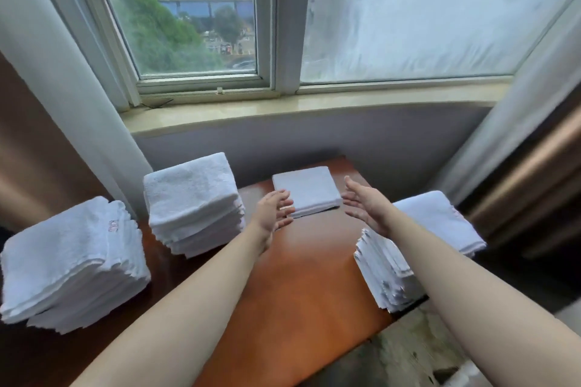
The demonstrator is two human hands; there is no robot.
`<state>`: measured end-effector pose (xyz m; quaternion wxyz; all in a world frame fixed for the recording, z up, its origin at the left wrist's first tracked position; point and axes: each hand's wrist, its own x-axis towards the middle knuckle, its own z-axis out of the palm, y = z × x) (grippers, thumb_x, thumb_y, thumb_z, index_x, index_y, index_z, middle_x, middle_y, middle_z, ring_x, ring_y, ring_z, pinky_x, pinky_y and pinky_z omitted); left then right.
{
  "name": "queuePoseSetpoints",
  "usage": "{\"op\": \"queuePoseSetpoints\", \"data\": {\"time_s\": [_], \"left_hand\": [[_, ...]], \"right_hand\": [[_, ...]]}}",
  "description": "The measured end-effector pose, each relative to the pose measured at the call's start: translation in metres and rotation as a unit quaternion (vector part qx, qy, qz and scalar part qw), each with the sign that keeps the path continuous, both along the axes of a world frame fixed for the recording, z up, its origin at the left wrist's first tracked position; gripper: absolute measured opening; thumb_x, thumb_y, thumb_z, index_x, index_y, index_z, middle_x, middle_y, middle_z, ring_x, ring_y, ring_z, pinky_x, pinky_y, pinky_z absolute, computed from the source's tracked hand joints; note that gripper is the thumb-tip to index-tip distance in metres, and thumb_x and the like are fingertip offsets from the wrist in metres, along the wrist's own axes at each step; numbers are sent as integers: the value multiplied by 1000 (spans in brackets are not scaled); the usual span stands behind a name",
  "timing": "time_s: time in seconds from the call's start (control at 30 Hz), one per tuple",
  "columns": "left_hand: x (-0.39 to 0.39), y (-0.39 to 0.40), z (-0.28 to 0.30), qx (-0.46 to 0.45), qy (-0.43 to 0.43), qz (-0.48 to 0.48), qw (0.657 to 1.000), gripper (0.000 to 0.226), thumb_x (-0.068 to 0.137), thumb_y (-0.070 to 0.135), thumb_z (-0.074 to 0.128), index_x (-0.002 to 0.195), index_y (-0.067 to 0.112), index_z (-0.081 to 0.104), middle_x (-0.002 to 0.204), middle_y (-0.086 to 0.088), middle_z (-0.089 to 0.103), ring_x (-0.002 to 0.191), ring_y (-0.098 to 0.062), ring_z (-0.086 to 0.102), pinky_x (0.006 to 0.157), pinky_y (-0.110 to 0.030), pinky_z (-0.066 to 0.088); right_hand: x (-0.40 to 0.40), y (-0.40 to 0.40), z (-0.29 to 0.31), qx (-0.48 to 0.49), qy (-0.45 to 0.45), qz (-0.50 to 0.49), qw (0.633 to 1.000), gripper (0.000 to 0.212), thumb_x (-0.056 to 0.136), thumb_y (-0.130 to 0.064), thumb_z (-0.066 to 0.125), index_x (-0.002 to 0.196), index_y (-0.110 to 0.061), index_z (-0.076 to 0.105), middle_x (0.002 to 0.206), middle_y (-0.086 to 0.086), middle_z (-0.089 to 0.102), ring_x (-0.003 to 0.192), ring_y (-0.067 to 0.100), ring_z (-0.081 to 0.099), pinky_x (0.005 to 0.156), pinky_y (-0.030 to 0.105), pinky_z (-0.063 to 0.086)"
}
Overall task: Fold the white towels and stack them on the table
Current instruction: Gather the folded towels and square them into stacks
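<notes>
left hand [273, 212]: fingers straight and relaxed, holds nothing; fingertips at the near-left corner of the folded towel, contact unclear
right hand [364, 207]: fingers spread, palm facing left, holds nothing; just beside the towel's near-right corner, small gap
folded towel [306, 190]: small white square, lies flat at the far middle of the table [301, 276], between both hands
left stack [70, 264]: tall pile of folded white towels, near-left table edge, pink mark on the top one
middle stack [193, 204]: tall pile of folded white towels, far-left, well apart from the folded towel
right stack [388, 276]: pile of white towels at the right table edge, partly under the right forearm, ragged edges facing the camera
window [201, 16]: behind the table, trees and buildings outside; curtains on both sides
</notes>
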<state>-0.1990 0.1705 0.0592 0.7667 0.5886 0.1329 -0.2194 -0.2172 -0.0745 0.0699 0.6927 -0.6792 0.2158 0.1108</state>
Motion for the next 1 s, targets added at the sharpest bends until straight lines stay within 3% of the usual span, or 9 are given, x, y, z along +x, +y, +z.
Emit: {"op": "queuePoseSetpoints", "data": {"time_s": [0.23, 0.43, 0.57, 0.67, 0.77, 1.0], "left_hand": [[-15, -69, -4, -2, -9, -109, 994, 10, 99, 32, 60, 107, 27, 62, 116, -9, 68, 102, -24, 69, 79, -35, 58], [-26, -112, -15, 29, -11, -160, 987, 23, 98, 36, 61, 116, 23, 65, 116, -8, 68, 105, -23, 67, 79, -33, 55], [-32, -142, -27, 44, 13, -168, 985, 20, 95, 34, 66, 112, 23, 64, 114, -8, 67, 97, -21, 67, 76, -32, 58], [-31, -168, -40, 61, 28, -169, 983, 30, 94, 33, 69, 119, 19, 62, 109, -6, 67, 93, -19, 65, 82, -34, 56], [-26, -188, -56, 84, 41, -160, 983, 36, 91, 35, 72, 123, 19, 62, 110, -4, 66, 95, -19, 62, 87, -35, 55], [-6, -220, -79, 138, 82, -113, 980, 62, 84, 43, 79, 135, 19, 53, 126, -4, 64, 113, -20, 63, 83, -35, 53]], "right_hand": [[-57, -84, 10, -50, -7, -76, 996, 62, 90, -56, 66, 129, -9, 58, 125, 11, 65, 116, 20, 63, 97, 34, 52], [-78, -136, 10, -127, -30, -114, 985, 42, 89, -55, 69, 104, -16, 68, 120, 9, 68, 113, 15, 65, 99, 34, 53], [-74, -169, 7, -161, -31, -125, 979, 36, 85, -57, 72, 97, -24, 71, 117, 2, 70, 112, 15, 65, 103, 38, 52], [-64, -200, 1, -201, -24, -114, 973, 47, 79, -63, 74, 111, -29, 73, 122, -11, 67, 115, 12, 60, 98, 34, 48], [-45, -239, -10, -205, -13, -101, 973, 73, 74, -64, 78, 133, -23, 63, 133, -6, 62, 117, 13, 56, 84, 26, 46], [-2, -307, -46, -175, 72, 51, 981, 101, 70, -68, 78, 152, -21, 41, 157, 5, 40, 141, 23, 40, 112, 42, 35]]}}
